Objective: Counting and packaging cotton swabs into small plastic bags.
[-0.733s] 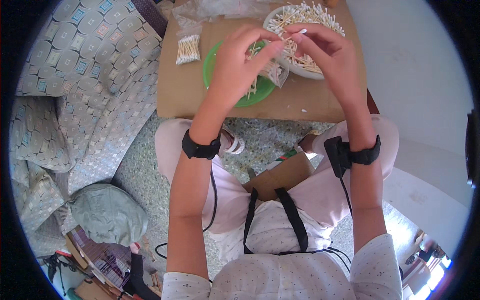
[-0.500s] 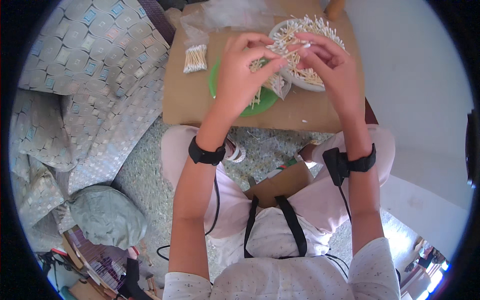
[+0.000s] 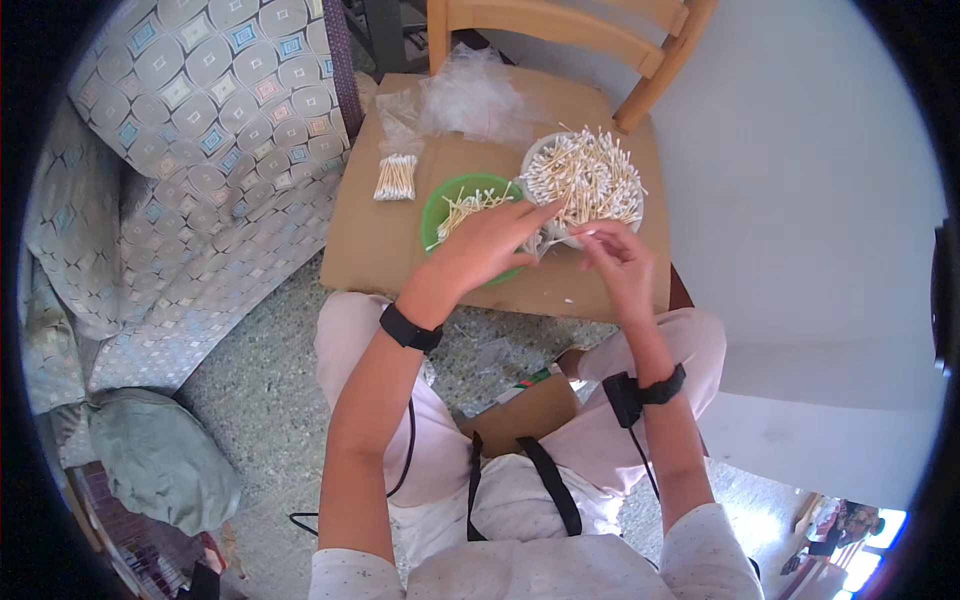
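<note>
My left hand (image 3: 490,242) is over the green bowl (image 3: 431,215), its fingers closed around a small clear plastic bag (image 3: 541,243) with cotton swabs inside, mostly hidden beneath the hand. Beside it, my right hand (image 3: 622,268) pinches a cotton swab (image 3: 566,238) close to the bag's mouth. Loose swabs (image 3: 464,207) lie in the green bowl. A white bowl (image 3: 527,157), heaped with many more cotton swabs (image 3: 588,180), stands just beyond my hands. At the left lies a filled clear packet of swabs (image 3: 396,178).
A brown cardboard sheet (image 3: 372,250) covers the seat of a wooden chair (image 3: 560,25). Clear plastic bags (image 3: 475,95) are piled at its back. A patterned sofa (image 3: 235,200) stands left, a pale wall (image 3: 790,200) right. One white bit (image 3: 569,301) lies near the front edge.
Both hands have come down in the view, and the chair's back now shows. My right hand has lowered beside the white bowl, still pinching a swab. The left keeps the bag.
</note>
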Available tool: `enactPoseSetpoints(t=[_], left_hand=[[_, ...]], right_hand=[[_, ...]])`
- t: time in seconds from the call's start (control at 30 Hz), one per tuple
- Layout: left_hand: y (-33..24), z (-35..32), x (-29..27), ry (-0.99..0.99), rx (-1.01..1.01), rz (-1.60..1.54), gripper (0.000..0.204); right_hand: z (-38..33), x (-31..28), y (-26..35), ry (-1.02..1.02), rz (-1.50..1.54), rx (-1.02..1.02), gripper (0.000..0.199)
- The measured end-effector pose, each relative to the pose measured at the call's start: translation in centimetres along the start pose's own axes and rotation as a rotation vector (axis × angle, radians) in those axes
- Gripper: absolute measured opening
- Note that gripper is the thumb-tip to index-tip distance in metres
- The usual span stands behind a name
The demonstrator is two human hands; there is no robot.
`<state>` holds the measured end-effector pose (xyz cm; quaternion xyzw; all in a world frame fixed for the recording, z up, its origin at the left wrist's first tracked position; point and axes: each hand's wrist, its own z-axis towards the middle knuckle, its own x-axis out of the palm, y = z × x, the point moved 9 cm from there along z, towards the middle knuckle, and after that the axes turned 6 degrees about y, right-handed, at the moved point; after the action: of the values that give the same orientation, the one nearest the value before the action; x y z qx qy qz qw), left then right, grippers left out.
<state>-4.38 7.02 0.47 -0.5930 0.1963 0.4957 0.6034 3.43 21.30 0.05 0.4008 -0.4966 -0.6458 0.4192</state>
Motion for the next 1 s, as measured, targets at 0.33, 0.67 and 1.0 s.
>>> enactPoseSetpoints(t=[0.33, 0.67, 1.0], left_hand=[[0.5, -0.1, 0.4, -0.073, -0.093, 0.032, 0.073], [1.5, -0.2, 0.9, -0.077, -0.117, 0.026, 0.060], [1.4, 0.1, 0.6, -0.101, -0.127, 0.126, 0.059]], right_hand=[[0.2, 3.7, -1.1, 0.106, -0.308, -0.019, 0.013], [0.2, 5.3, 0.4, 0.142, -0.684, -0.259, 0.015], [0.6, 4.1, -0.4, 0.075, -0.589, -0.141, 0.014]])
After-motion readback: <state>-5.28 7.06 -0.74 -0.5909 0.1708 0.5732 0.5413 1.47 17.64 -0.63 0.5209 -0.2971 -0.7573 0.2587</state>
